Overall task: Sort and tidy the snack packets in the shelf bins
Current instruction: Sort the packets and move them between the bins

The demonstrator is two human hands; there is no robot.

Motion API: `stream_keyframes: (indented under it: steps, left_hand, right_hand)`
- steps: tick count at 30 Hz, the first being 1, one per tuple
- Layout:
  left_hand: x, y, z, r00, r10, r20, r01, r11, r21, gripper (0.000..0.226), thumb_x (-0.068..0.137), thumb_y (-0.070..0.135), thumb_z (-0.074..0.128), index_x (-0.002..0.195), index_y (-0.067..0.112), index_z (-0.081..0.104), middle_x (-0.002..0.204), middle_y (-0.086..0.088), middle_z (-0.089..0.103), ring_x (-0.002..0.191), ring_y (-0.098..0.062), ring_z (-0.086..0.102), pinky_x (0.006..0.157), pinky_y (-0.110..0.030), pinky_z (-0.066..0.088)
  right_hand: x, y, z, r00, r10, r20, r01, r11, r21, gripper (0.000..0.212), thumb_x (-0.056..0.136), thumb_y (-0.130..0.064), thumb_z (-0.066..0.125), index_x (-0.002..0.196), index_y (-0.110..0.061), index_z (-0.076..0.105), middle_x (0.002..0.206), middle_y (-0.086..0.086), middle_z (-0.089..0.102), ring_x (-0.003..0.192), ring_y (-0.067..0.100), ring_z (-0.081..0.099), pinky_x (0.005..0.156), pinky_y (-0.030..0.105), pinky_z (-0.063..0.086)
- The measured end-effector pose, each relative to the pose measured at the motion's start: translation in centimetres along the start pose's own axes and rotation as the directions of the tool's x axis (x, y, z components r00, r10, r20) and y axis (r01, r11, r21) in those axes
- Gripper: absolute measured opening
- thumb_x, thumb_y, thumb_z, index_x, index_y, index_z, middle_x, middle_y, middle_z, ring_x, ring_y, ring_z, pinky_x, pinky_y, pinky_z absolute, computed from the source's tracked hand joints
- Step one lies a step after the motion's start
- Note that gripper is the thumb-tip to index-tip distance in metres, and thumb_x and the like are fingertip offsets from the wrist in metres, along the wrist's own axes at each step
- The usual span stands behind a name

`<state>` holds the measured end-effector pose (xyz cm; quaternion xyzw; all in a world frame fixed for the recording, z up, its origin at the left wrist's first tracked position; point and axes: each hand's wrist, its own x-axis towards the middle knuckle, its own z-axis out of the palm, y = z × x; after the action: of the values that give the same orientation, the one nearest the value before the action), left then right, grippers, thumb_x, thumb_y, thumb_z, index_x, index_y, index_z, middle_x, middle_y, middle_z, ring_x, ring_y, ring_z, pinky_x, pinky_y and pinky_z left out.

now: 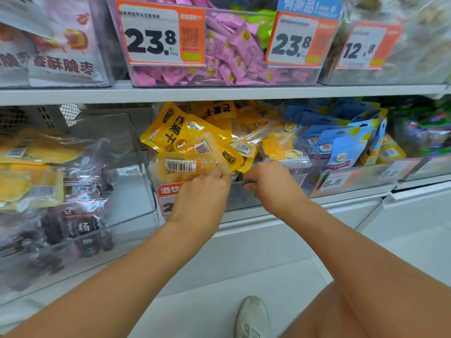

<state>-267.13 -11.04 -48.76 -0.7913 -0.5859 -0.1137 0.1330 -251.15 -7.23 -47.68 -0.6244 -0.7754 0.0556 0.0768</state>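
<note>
Step in hand, as I read it: squaring up the yellow mango packets point(195, 140) in the middle clear bin point(234, 193) on the lower shelf point(280, 211).

- Left hand point(203, 189): fingers curled, pinching the right edge of the nearest yellow packet point(181, 167), the one lying barcode-side up at the bin's near wall. Gripping, not just touching.
- Right hand point(271, 179): knuckles up at the bin's front lip, fingers curled down and in toward the packets. Can't tell if it's holding a packet or only hooked on the lip; fingertips are hidden.
- Packets: piled loose and fanned at mixed angles, some face up, some barcode up, some upside down. A few clear-fronted yellow fruit packets point(278, 145) sit on the right of the same bin, touching the pile.
- Neighbours: left bin point(136, 167) holds yellow and dark red packets mixed; right bin holds blue pouches point(341, 152) standing upright. Upper shelf bins with pink sweets point(234, 47) and price tags point(156, 35) aren't in play.

Progress guess: early to mid; this bin is far from aligned.

Next move likely needs: lift or slide the pinched packet clear of the ones overlapping it, turn it to match the face-up ones, and stack it flush. Thin foil edges are slippery, so a light pinch could slip or drag neighbours over the lip.
</note>
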Motion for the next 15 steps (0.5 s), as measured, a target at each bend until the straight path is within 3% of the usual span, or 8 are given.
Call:
stream_keyframes:
  steps: [5,15]
  left_hand:
    - [0.6,0.1,-0.6,1.000,-0.012,-0.003,0.012,0.996,0.085,0.024,0.096,0.017,0.062,0.119,0.022,0.055,0.111,0.000,0.064,0.091,-0.026,0.068,0.059,-0.032,0.034]
    - [1.0,-0.7,-1.1,0.993,0.084,-0.087,-0.080,0.996,0.039,0.025,0.090,0.009,0.067,0.111,0.020,0.060,0.106,-0.003,0.065,0.091,-0.026,0.064,0.061,-0.034,0.035]
  right_hand:
    - [-0.4,0.2,-1.0,0.995,-0.085,0.050,0.087,0.995,-0.047,0.019,0.099,-0.023,0.056,0.104,-0.019,0.074,0.091,0.008,0.067,0.092,0.028,0.061,0.076,0.030,0.047]
    - [-1.5,-0.3,-3.4,0.995,-0.099,-0.013,0.099,0.995,-0.028,0.024,0.100,-0.029,0.056,0.111,-0.017,0.074,0.096,0.010,0.070,0.094,0.026,0.061,0.084,0.032,0.047]
